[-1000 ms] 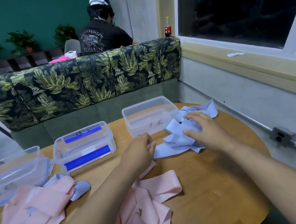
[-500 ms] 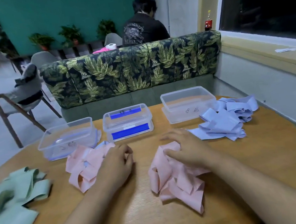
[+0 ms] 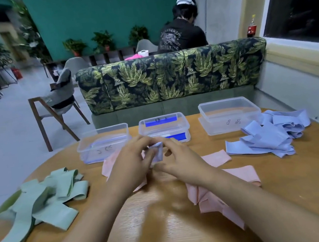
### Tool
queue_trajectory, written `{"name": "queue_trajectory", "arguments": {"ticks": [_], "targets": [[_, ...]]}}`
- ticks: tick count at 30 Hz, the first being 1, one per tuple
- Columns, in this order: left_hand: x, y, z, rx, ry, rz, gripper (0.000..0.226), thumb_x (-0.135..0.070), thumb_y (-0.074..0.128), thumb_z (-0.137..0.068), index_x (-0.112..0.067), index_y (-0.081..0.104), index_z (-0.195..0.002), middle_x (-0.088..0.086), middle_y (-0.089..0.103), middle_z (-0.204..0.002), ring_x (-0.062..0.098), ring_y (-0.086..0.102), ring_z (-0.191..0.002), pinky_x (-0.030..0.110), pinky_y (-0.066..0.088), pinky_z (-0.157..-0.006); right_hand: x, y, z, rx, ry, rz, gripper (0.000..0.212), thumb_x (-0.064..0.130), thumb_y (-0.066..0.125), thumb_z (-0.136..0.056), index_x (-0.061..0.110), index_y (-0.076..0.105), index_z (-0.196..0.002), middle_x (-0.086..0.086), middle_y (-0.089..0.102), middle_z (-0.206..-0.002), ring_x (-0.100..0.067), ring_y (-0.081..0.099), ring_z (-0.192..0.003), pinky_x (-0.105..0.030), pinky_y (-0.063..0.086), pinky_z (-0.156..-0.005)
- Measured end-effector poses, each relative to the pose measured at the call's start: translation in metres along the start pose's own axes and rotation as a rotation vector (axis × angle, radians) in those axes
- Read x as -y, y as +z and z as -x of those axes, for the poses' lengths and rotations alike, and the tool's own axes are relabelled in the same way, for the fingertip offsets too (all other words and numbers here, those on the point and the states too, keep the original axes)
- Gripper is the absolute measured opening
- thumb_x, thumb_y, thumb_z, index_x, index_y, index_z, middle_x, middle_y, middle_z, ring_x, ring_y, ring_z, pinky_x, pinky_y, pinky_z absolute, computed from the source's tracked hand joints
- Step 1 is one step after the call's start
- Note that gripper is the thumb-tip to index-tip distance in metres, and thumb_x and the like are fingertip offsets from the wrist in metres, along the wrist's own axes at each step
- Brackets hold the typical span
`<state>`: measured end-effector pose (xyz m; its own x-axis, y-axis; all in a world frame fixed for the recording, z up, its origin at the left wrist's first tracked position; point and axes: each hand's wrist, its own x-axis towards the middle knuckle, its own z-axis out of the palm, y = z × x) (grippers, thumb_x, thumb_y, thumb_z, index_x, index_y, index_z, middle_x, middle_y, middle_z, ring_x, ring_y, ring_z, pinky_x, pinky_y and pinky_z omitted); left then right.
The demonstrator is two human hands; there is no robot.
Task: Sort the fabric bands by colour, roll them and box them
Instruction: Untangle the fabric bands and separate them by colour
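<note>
Round wooden table (image 3: 170, 227), green bands (image 3: 42, 200) heaped left, blue bands (image 3: 271, 139) right, pink bands (image 3: 243, 172) centre, three clear boxes (image 3: 228, 102) along the far edge, left hand (image 3: 130, 166) and right hand (image 3: 183, 165) meeting mid-table, fingers curled, pinching one blue strip (image 3: 158, 152) over the pink

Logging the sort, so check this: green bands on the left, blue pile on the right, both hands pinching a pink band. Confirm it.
Wrong in one respect: the head view shows the left hand and right hand pinching a blue band, not a pink one. The green bands on the left and blue pile on the right stand.
</note>
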<state>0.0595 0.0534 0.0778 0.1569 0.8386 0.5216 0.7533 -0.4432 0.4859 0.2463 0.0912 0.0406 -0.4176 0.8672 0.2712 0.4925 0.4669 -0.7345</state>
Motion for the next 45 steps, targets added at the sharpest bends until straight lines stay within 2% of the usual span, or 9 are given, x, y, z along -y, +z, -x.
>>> {"name": "queue_trajectory", "arguments": {"ticks": [6, 11, 16, 23, 27, 31, 33, 37, 45], "targets": [[-0.053, 0.000, -0.040, -0.016, -0.021, 0.395, 0.015, -0.013, 0.067, -0.102, -0.025, 0.074, -0.108, -0.010, 0.073, -0.102, 0.012, 0.071, -0.096, 0.028, 0.057, -0.080, 0.002, -0.056, 0.007, -0.103, 0.060, -0.352, 0.011, 0.024, 0.079, -0.094, 0.020, 0.077, -0.104, 0.011, 0.071, -0.086, -0.006, 0.059, -0.075, -0.025, 0.047, -0.073], [-0.094, 0.027, -0.073, 0.012, -0.074, 0.792, 0.016, -0.003, 0.059, -0.106, -0.005, 0.072, -0.114, 0.010, 0.074, -0.098, 0.015, 0.069, -0.089, 0.036, 0.063, -0.081, -0.021, -0.118, 0.035, -0.106, 0.103, -0.405, 0.028, 0.012, 0.074, -0.097, 0.024, 0.074, -0.122, 0.000, 0.078, -0.114, -0.017, 0.071, -0.102, -0.032, 0.057, -0.091], [-0.127, 0.064, -0.105, 0.056, -0.049, 0.898, 0.015, -0.004, 0.059, -0.106, -0.007, 0.070, -0.117, 0.007, 0.072, -0.100, 0.017, 0.067, -0.090, 0.036, 0.064, -0.080, -0.056, -0.175, 0.063, -0.323, 0.190, -0.339, 0.014, 0.009, 0.073, -0.096, 0.022, 0.076, -0.099, -0.002, 0.072, -0.089, -0.020, 0.056, -0.076, -0.036, 0.047, -0.070], [-0.139, 0.138, -0.142, 0.019, -0.043, 0.698, 0.018, -0.003, 0.065, -0.098, -0.020, 0.070, -0.101, -0.009, 0.071, -0.088, 0.009, 0.063, -0.081, 0.029, 0.051, -0.075, -0.095, -0.271, 0.073, -0.645, 0.221, -0.128, 0.030, -0.001, 0.071, -0.093, 0.029, 0.077, -0.091, 0.016, 0.074, -0.076, -0.005, 0.060, -0.064, -0.021, 0.052, -0.060], [-0.144, 0.178, -0.155, 0.027, -0.031, 0.582, 0.018, -0.010, 0.063, -0.097, -0.027, 0.069, -0.097, -0.009, 0.070, -0.083, 0.013, 0.062, -0.078, 0.030, 0.052, -0.073, -0.114, -0.304, 0.062, -0.756, 0.197, -0.031, 0.028, -0.002, 0.067, -0.092, 0.021, 0.080, -0.101, 0.001, 0.079, -0.098, -0.010, 0.071, -0.085, -0.015, 0.054, -0.070], [-0.121, 0.222, -0.146, 0.269, -0.139, 0.313, 0.025, -0.010, 0.061, -0.096, -0.024, 0.067, -0.115, -0.011, 0.072, -0.106, 0.012, 0.067, -0.091, 0.026, 0.048, -0.080, -0.168, -0.280, 0.075, -0.525, 0.325, 0.072, 0.047, -0.005, 0.056, -0.087, 0.036, 0.076, -0.103, 0.012, 0.075, -0.111, -0.004, 0.071, -0.101, -0.025, 0.057, -0.092], [-0.104, 0.232, -0.133, 0.369, -0.197, 0.233, 0.030, -0.012, 0.060, -0.097, -0.023, 0.066, -0.124, -0.008, 0.071, -0.119, 0.014, 0.067, -0.095, 0.025, 0.047, -0.082, -0.193, -0.261, 0.089, -0.372, 0.392, 0.195, 0.056, -0.004, 0.051, -0.082, 0.042, 0.073, -0.105, 0.011, 0.071, -0.117, -0.001, 0.067, -0.101, -0.029, 0.056, -0.089], [-0.083, 0.224, -0.112, 0.422, -0.167, 0.122, 0.031, -0.011, 0.057, -0.096, -0.024, 0.065, -0.123, -0.010, 0.068, -0.119, 0.013, 0.064, -0.104, 0.024, 0.044, -0.083, -0.201, -0.242, 0.102, -0.430, 0.427, 0.197, 0.054, -0.008, 0.049, -0.083, 0.034, 0.075, -0.104, 0.013, 0.070, -0.110, 0.005, 0.061, -0.086, -0.022, 0.046, -0.072], [-0.034, 0.168, -0.080, 0.363, -0.152, -0.087, 0.026, -0.024, 0.061, -0.101, -0.029, 0.065, -0.126, -0.011, 0.066, -0.129, 0.014, 0.060, -0.121, 0.031, 0.050, -0.096, -0.161, -0.191, 0.083, -0.350, 0.314, 0.126, 0.042, 0.000, 0.060, -0.088, 0.036, 0.076, -0.102, 0.020, 0.072, -0.113, 0.002, 0.061, -0.106, -0.016, 0.048, -0.088]]}}
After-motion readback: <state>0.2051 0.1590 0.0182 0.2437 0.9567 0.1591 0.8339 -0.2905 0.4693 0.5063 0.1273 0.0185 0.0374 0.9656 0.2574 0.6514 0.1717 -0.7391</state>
